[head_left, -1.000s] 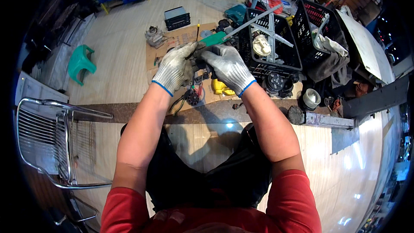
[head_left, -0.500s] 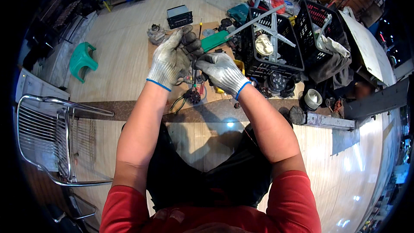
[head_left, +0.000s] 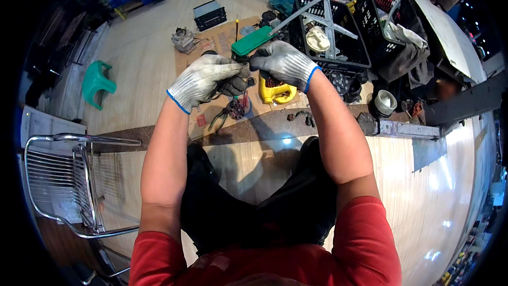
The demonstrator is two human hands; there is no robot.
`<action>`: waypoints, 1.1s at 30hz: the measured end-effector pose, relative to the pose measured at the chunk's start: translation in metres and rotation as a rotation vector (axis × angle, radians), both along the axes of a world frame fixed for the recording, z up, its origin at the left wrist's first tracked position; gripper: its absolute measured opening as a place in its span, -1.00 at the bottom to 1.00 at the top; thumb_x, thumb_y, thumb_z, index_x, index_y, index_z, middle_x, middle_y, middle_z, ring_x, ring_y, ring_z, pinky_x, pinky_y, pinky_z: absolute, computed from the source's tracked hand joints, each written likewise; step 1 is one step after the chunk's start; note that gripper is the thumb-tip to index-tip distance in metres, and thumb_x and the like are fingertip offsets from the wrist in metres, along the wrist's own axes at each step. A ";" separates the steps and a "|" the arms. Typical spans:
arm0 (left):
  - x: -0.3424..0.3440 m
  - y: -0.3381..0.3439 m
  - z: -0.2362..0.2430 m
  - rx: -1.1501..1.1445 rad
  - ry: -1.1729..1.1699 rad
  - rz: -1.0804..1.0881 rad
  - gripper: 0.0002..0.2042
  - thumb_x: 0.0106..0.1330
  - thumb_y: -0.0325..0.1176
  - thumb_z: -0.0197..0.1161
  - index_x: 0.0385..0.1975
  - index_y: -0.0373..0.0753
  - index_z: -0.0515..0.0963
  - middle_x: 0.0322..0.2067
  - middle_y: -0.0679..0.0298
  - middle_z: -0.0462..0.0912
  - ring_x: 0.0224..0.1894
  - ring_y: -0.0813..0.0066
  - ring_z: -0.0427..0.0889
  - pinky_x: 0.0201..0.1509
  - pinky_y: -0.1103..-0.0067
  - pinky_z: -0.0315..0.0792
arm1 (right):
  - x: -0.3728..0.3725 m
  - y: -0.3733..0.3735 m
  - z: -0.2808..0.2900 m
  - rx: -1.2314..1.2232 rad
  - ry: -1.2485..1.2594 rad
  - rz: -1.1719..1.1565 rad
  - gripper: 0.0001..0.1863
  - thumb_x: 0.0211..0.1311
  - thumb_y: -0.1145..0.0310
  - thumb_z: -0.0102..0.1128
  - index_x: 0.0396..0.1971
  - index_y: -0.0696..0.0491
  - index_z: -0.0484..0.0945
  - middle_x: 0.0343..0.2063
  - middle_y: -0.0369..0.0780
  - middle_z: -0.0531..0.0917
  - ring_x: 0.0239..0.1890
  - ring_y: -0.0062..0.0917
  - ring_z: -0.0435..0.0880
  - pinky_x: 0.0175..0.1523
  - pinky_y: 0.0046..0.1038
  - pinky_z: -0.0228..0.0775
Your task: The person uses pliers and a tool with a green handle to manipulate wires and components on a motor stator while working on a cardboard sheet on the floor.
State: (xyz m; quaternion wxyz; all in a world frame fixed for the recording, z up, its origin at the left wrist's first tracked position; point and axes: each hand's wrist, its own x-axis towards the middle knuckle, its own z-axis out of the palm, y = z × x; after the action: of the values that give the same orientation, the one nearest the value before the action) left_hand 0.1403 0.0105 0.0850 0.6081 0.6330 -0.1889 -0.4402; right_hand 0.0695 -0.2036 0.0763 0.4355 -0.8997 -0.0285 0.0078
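White-and-grey work gloves with blue cuffs cover both hands, held close together above a cardboard sheet [head_left: 182,63]. My left hand [head_left: 209,78] is closed, its fingers curled round something dark that the glove mostly hides. Just to its right, my right hand [head_left: 283,62] is closed too, thumb and fingertips pinched at a dark bit I cannot make out. Beyond the hands lies a long green plastic piece [head_left: 253,41]. A yellow plastic part [head_left: 278,93] rests below my right hand. Pliers [head_left: 218,119] and a round dark part with copper colour [head_left: 236,108] sit below my left.
Black crates [head_left: 338,64] full of parts stand at the right, a grey bar jutting from one. A white blower wheel [head_left: 384,103] is near a metal beam [head_left: 407,128]. To the left are a green stool [head_left: 99,83] and a chrome chair [head_left: 61,180].
My left hand has turned from fingers-up to knuckles-up and lowered. My right hand has risen slightly, uncovering the yellow part. The view has shifted a little.
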 end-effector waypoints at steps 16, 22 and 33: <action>0.013 -0.026 -0.034 -0.579 0.335 0.512 -0.70 0.54 -0.25 0.01 0.04 -0.34 0.50 -0.11 0.04 0.68 -0.10 0.16 0.69 0.00 0.31 0.59 | -0.014 0.044 -0.002 0.120 -0.126 -0.099 -0.64 0.25 0.16 0.09 -0.27 0.16 0.66 -0.33 0.11 0.66 -0.20 0.01 0.64 -0.10 -0.16 0.44; 0.011 -0.027 -0.026 -0.701 0.410 0.525 -0.66 0.58 -0.22 -0.09 0.05 -0.35 0.50 -0.08 0.02 0.68 -0.03 0.12 0.68 0.07 0.24 0.58 | -0.007 0.039 -0.016 0.051 -0.102 -0.070 -0.65 0.25 0.16 0.07 -0.27 0.14 0.67 -0.30 0.10 0.66 -0.18 0.03 0.62 -0.07 -0.14 0.43; 0.009 -0.021 -0.022 -0.722 0.338 0.386 -0.69 0.51 -0.36 -0.02 0.14 -0.36 0.44 -0.03 -0.02 0.65 0.06 0.00 0.64 0.21 0.16 0.53 | -0.009 0.037 -0.017 0.117 -0.088 -0.075 -0.64 0.29 0.22 0.12 -0.07 0.15 0.66 -0.22 0.05 0.70 -0.17 -0.24 0.68 -0.01 -0.32 0.46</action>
State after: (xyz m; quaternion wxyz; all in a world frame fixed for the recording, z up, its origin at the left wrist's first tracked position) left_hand 0.1495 -0.0104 0.0634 0.8837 0.3229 -0.1069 -0.3216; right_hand 0.0602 -0.1669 0.0597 0.4855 -0.8727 -0.0143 -0.0496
